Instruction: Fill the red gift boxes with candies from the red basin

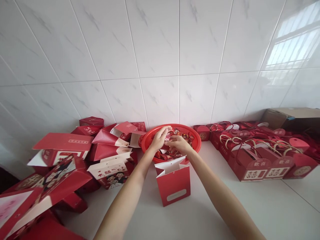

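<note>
The red box (174,185), long axis upright, opens upward; I cannot tell whether left hand (160,138) or right hand (180,144) grips anything.

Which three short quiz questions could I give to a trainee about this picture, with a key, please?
1. True or false: the left hand and the right hand are both over the red basket.

2. Choose one. What stands close in front of the basket, on the person's side?
A) a brown carton
B) an open red box
C) a glass bottle

3. Fill the gap: the red boxes with cord handles stand to the ____ of the basket, as the person sees it.

Key: 1. True. 2. B. 3. Right.
</note>
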### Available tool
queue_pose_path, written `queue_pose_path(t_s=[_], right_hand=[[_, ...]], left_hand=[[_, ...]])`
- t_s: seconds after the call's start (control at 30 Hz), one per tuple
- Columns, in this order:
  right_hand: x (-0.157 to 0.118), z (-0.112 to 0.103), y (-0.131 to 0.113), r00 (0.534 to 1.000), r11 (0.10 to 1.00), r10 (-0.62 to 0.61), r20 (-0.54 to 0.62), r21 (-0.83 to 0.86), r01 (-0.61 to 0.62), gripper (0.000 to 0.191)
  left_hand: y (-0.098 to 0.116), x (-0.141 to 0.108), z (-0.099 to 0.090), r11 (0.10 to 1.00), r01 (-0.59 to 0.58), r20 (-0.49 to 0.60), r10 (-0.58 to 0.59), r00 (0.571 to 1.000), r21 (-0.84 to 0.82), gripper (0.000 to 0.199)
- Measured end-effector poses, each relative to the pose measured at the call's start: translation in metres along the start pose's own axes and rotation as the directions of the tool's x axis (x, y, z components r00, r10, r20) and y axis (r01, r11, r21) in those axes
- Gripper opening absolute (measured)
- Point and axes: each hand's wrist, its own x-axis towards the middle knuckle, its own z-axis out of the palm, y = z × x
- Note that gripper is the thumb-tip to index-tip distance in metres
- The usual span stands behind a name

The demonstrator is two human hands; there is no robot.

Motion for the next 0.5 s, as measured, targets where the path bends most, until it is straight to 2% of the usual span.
queue_pose_path(t_s=[0.07,0.13,0.2,0.3,0.4,0.5], right_hand=[[0.000,-0.001,0.003,0.998,0.995,-0.056,-0.033,-0.079,0.054,0.040],[0.001,-0.001,0.005,0.982,0.987,-0.140,-0.126,-0.091,0.129,0.041],[0.001,-0.001,0.006,0.954,0.979,-0.200,-0.222,-0.014,0.202,0.036],[0.001,-0.004,0.005,0.931,0.951,-0.202,-0.302,0.165,0.260,0.034],[0.003,-0.014,0.004,0.914,0.954,-0.181,-0.362,0.163,0.253,0.033],[0.007,-0.031,0.009,0.895,0.977,-0.207,-0.394,-0.027,0.213,0.032]], left_hand=[[-0.002,0.000,0.000,1.000,0.005,0.007,-0.005,1.000,0.018,0.040],[-0.003,0.002,0.000,0.999,0.018,-0.013,-0.018,1.000,0.046,0.040],[-0.006,0.004,-0.001,0.995,0.056,-0.030,-0.054,0.998,0.077,0.043],[-0.011,0.005,-0.003,0.960,0.182,0.074,-0.202,0.977,0.211,0.043],[-0.014,0.002,-0.004,0.910,0.232,0.268,-0.332,0.904,0.344,0.026],[-0.011,-0.004,-0.002,0.881,0.227,0.450,-0.416,0.790,0.416,0.013]])
